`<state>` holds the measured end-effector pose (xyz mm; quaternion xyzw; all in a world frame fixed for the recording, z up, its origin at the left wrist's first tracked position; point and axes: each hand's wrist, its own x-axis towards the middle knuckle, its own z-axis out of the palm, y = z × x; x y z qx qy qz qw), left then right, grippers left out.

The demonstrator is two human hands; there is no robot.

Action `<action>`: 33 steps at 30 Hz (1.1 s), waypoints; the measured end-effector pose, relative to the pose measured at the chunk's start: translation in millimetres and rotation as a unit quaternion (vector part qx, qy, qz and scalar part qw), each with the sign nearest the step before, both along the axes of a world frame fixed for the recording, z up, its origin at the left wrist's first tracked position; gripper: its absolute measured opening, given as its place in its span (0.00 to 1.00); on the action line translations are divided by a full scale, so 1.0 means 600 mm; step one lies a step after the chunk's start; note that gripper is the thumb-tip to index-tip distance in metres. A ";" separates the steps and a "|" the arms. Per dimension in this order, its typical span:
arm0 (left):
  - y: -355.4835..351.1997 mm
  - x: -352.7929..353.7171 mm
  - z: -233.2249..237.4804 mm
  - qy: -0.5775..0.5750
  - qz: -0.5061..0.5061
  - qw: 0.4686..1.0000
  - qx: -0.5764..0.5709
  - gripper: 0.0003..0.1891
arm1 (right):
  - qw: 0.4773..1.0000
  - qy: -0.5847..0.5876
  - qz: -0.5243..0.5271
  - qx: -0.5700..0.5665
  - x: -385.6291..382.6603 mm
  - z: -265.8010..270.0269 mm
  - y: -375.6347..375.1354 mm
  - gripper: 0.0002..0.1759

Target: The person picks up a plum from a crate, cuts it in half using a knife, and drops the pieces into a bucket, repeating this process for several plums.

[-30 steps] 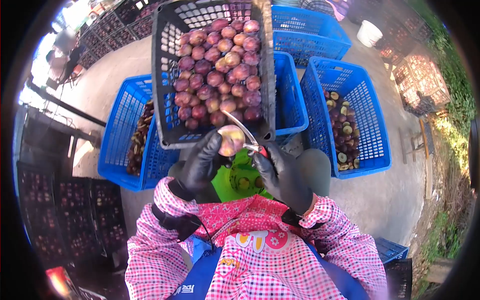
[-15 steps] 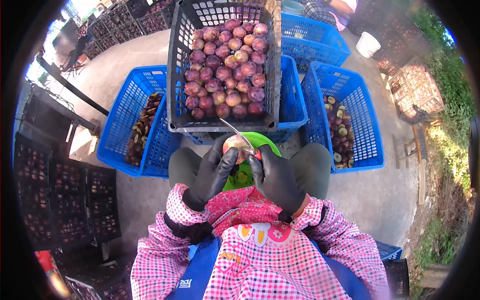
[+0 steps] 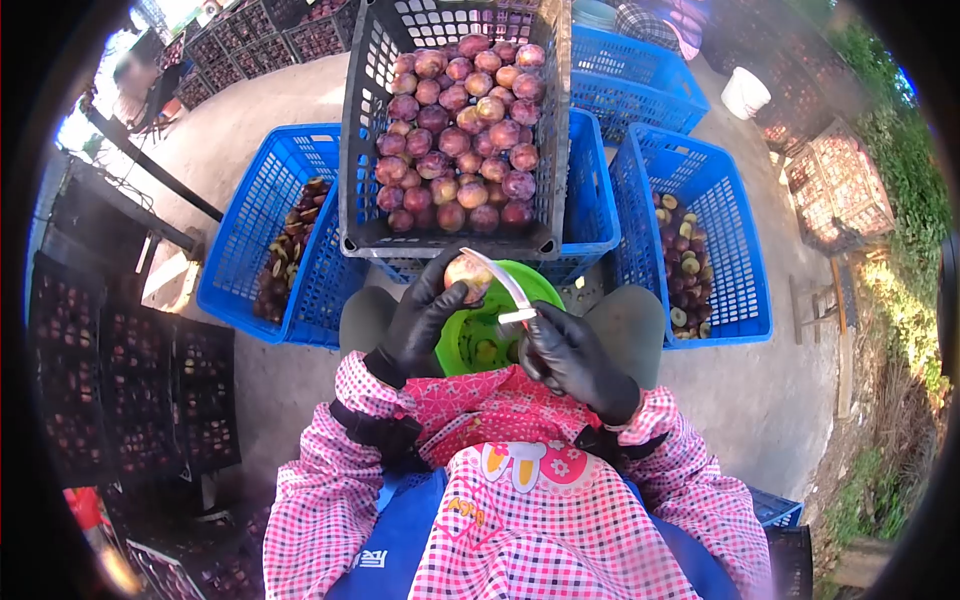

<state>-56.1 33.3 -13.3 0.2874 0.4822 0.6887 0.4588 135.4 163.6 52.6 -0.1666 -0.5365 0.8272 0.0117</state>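
My left hand (image 3: 424, 310), in a black glove, is closed around a reddish-yellow plum (image 3: 468, 278). In my black-gloved right hand (image 3: 575, 360) I grip a knife (image 3: 508, 283) by its handle. Its curved blade points up and left, with the tip close by the plum. Below both hands, a bright green basin (image 3: 535, 275) sits between my knees, with some cut pieces in it. Straight ahead a black crate (image 3: 450, 245) holds many whole purple-red plums (image 3: 455, 140).
Blue crates with cut fruit stand at the left (image 3: 240, 240) and right (image 3: 735, 240). Another blue crate (image 3: 640, 80) and a white bucket (image 3: 743, 93) are behind. Stacked dark crates (image 3: 130, 380) line the left side. A person (image 3: 140, 85) sits at the far left.
The knife has come away from the plum as my right hand moved right and down. My left hand still holds the plum, now slightly higher.
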 end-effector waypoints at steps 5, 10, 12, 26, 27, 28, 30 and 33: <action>-0.007 0.007 -0.014 0.028 -0.005 1.000 -0.004 0.30 | 0.878 0.024 -0.066 0.474 -0.014 -0.053 -0.023 0.16; -0.011 0.009 -0.019 0.003 0.012 1.000 -0.027 0.29 | 0.861 0.003 -0.063 0.504 -0.019 -0.062 -0.032 0.15; -0.012 0.009 -0.015 0.001 0.008 1.000 -0.028 0.28 | 0.854 0.016 -0.067 0.517 -0.020 -0.064 -0.033 0.15; 0.007 0.053 -0.012 -0.335 0.003 0.942 0.030 0.29 | 0.838 0.018 -0.152 0.524 -0.032 -0.114 -0.067 0.15; 0.005 0.055 -0.011 -0.261 -0.007 0.965 0.025 0.29 | 0.837 0.018 -0.152 0.525 -0.030 -0.115 -0.068 0.15; 0.004 0.057 -0.005 -0.186 -0.015 0.982 0.019 0.29 | 0.848 0.029 -0.155 0.505 -0.027 -0.115 -0.069 0.13; 0.002 0.060 0.013 0.057 0.028 0.998 0.003 0.29 | 0.860 0.036 -0.159 0.484 -0.021 -0.109 -0.069 0.12; 0.006 0.065 0.008 0.277 0.082 0.957 0.002 0.30 | 0.867 0.063 -0.157 0.469 -0.019 -0.093 -0.065 0.14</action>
